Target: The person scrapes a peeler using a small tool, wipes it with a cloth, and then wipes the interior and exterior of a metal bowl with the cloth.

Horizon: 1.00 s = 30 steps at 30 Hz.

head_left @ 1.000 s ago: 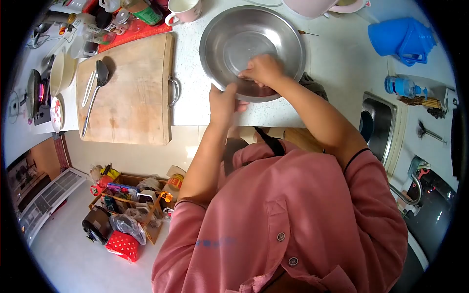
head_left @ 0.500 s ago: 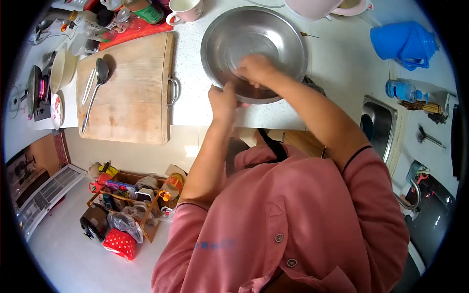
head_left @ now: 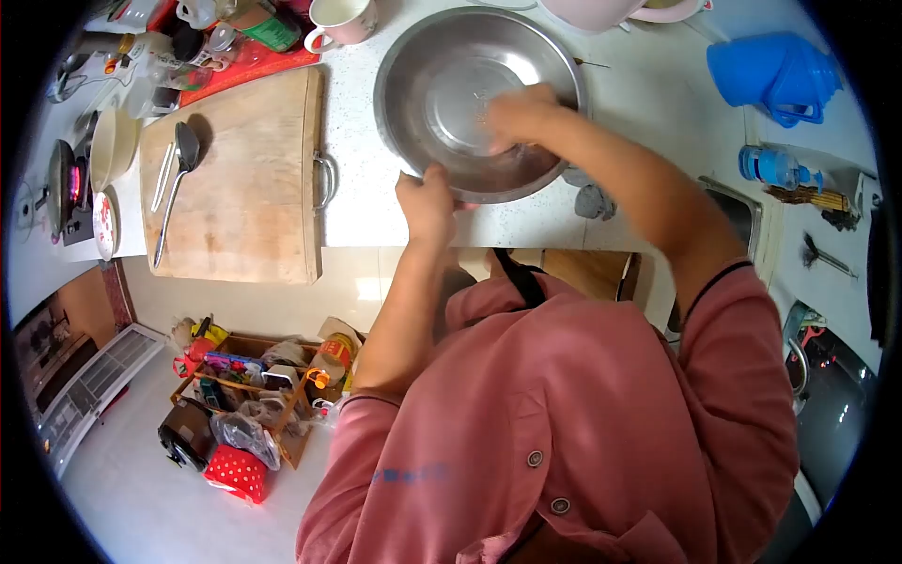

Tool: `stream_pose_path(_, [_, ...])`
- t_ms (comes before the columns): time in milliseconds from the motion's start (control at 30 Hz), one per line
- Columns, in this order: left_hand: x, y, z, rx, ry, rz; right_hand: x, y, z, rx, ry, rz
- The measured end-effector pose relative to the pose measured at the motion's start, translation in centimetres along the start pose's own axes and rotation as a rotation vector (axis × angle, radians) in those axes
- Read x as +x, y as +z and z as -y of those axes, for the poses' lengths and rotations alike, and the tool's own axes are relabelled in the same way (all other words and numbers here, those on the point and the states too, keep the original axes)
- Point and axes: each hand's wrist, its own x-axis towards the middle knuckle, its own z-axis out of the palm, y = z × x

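A wide steel basin point(head_left: 442, 56) rests on the white counter near its front edge. My left hand point(head_left: 427, 202) grips the basin's near left rim, thumb on top and fingers under it. Inside the basin, toward its right side, my right hand point(head_left: 526, 117) is smeared by motion, so its fingers cannot be made out. Small light brown bits point(head_left: 480, 111) lie on the basin floor beside that hand. A grey crumpled thing point(head_left: 594, 201) sits by the basin's near right rim.
Left of the basin lies a wooden board point(head_left: 249, 179) with a steel spoon point(head_left: 186, 150) on it. A cup point(head_left: 342, 21) and bottles stand behind. At the right are a blue jug point(head_left: 770, 80), a bottle point(head_left: 772, 167) and a sink point(head_left: 738, 221).
My right hand has moved right within the basin, its elbow further out. Light brown bits now show on the basin floor. More of the grey crumpled thing is visible. My left hand stays on the rim.
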Motion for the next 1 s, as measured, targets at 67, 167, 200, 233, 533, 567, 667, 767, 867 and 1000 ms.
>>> stream_pose_path(67, [-0.2, -0.1, 1.0, -0.044, 0.034, -0.009, -1.1, -0.7, -1.3, -0.072, -0.013, 0.023])
stream_pose_path(167, [-0.9, -0.5, 1.6, -0.057, 0.079, 0.024, -0.4, 0.1, -1.8, -0.02, 0.019, 0.053])
stream_pose_path(200, [-1.2, -0.5, 1.7, -0.059, 0.085, 0.007, -0.4, -0.4, -0.9, 0.082, 0.055, 0.129])
stream_pose_path(233, [-1.3, -0.6, 1.7, -0.046, 0.083, 0.0, -0.5, -0.6, -0.3, 0.183, 0.091, 0.204])
stream_pose_path(533, [-2.3, -0.1, 2.2, 0.025, 0.141, -0.032, -1.9, 1.1, -0.9, 0.082, 0.018, 0.136])
stream_pose_path(567, [-2.3, -0.1, 2.3, 0.039, 0.157, -0.044, -1.9, 1.4, -0.2, 0.237, 0.067, 0.214])
stream_pose_path(667, [-2.8, 0.1, 1.9, 0.062, 0.179, -0.05, -2.3, 1.3, 0.4, 0.285, 0.092, 0.203])
stream_pose_path(767, [-3.1, 0.3, 2.1, 0.096, 0.208, -0.058, -3.5, -1.0, -0.4, -0.073, 0.079, 0.149])
stream_pose_path(867, [-2.5, 0.2, 2.9, 0.119, 0.255, -0.089, -3.0, -0.1, -1.3, 0.144, 0.099, 0.265])
stream_pose_path(1000, [-0.6, -0.9, 5.3, 0.234, 0.37, -0.107, -2.4, 1.3, 0.3, 0.266, 0.13, 0.334])
